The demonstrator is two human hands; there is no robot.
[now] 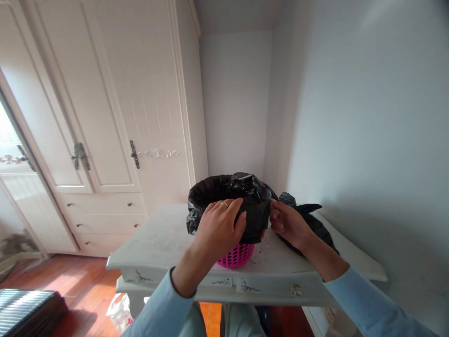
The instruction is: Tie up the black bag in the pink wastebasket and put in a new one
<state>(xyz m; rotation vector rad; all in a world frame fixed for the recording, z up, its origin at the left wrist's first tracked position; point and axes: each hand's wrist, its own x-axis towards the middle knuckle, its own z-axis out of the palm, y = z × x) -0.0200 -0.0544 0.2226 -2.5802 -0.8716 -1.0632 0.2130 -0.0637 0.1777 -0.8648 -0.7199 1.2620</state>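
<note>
A pink perforated waste basket [235, 257] stands on the white table, its upper part covered by a black garbage bag [255, 213]. The bag lines the opening and folds down over the rim. My left hand [220, 222] lies over the near rim, fingers curled inward and gripping the bag there; a ring shows on one finger. At the right side of the basket my right hand [287, 223] pinches the edge of the bag. Its fingertips are partly hidden. Behind my right hand and forearm, a second black bag, knotted [317, 225], rests on the table.
The white table [157, 238] has carved drawer fronts and meets the grey wall [368, 140] at right. A white wardrobe [157, 103] rises on the left. On the wooden floor are a white plastic bag [119, 310] and a dark ridged object [30, 311].
</note>
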